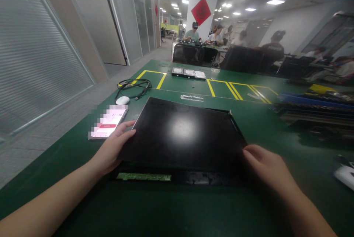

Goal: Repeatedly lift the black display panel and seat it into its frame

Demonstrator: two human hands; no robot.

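Glossy black flat panel (179, 133), left hand (112, 152), right hand (267, 168)

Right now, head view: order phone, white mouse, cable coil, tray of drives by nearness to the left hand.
From the left hand:
1. Phone, just left of it.
2. White mouse, beyond the phone.
3. Cable coil, farther back.
4. Tray of drives, far centre of the table.

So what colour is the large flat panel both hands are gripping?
Glossy black panel, clearest in the head view.
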